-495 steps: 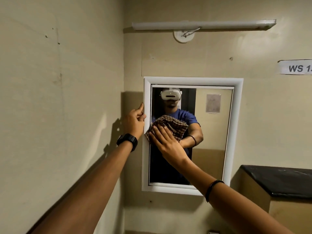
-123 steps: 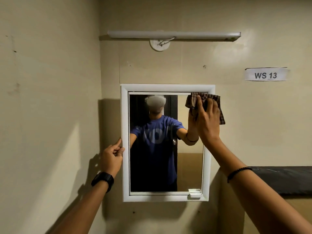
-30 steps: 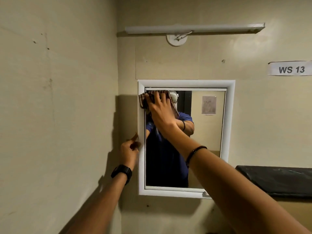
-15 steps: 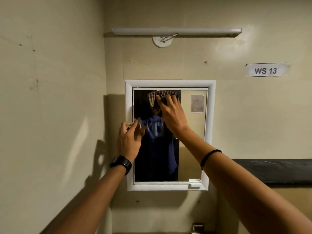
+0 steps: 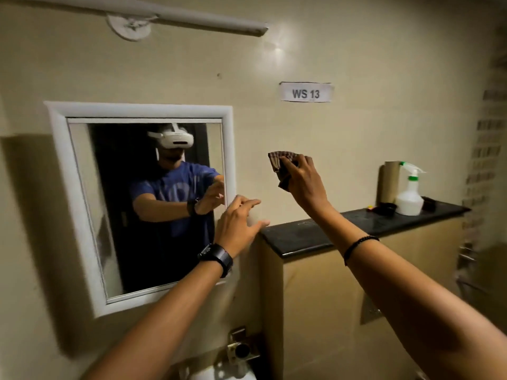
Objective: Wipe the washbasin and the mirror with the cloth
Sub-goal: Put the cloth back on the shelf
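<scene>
The white-framed mirror [image 5: 68, 187] hangs on the wall at the left and appears tilted in this view. My right hand [image 5: 304, 179] grips the brown checked cloth [image 5: 279, 165] in the air to the right of the mirror, clear of the glass. My left hand [image 5: 238, 223], with a black watch at the wrist, is off the frame near the mirror's right edge, fingers loosely spread and holding nothing. A sliver of the white washbasin [image 5: 219, 374] and its metal tap [image 5: 241, 349] show at the bottom edge.
A black-topped ledge [image 5: 307, 237] runs along the wall on the right, carrying a white spray bottle [image 5: 408, 198], a cardboard tube [image 5: 388, 182] and small dark items. A tube light [image 5: 192, 17] is mounted above, and a "WS 13" label [image 5: 306, 92] beside it.
My right hand has lifted the cloth off the mirror glass and moved it right, past the frame. My left hand has left the mirror's left edge and moved right. The view has swung right.
</scene>
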